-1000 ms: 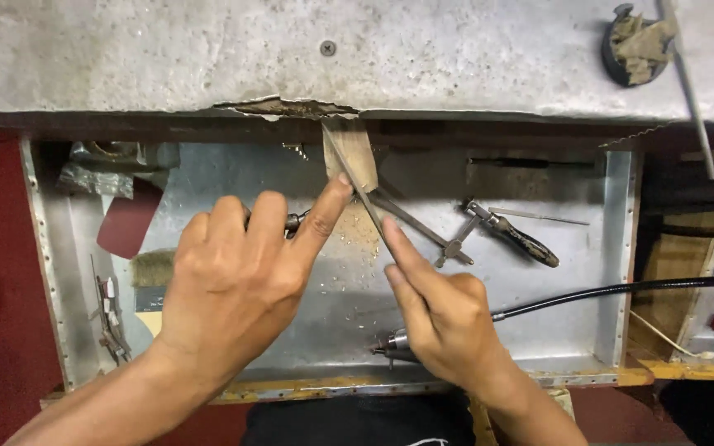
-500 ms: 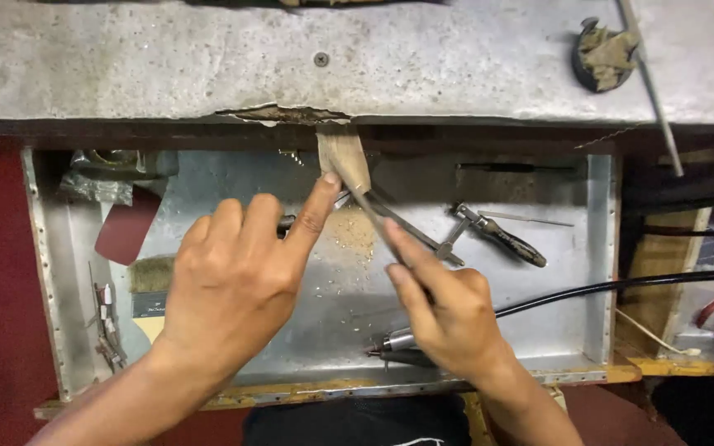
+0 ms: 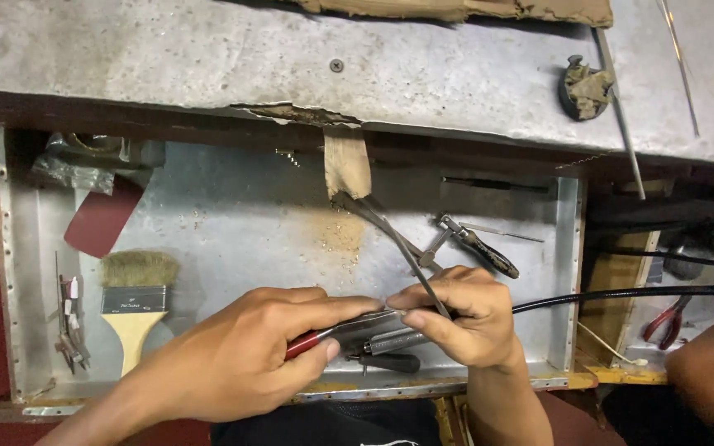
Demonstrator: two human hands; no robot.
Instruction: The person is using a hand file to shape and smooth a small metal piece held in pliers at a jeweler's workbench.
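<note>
My left hand grips a red-handled tool whose grey metal jaws point right, low over the front of the metal drawer tray. My right hand meets it from the right. Its fingers are closed on a ribbed metal handpiece joined to a black flexible cable. The fingertips of both hands touch where the two tools meet. A thin metal saw frame passes under my right fingers. A wooden bench pin juts from the bench edge above.
A flat brush, a dark red sheet, small metal bits and dark-handled pliers lie in the tray. Red pliers sit at right. A bare limb shows at lower right. The grey benchtop spans the top.
Both hands have dropped from the bench pin to the front of the tray. They now hold the red-handled tool and the handpiece. The brush has come into sight.
</note>
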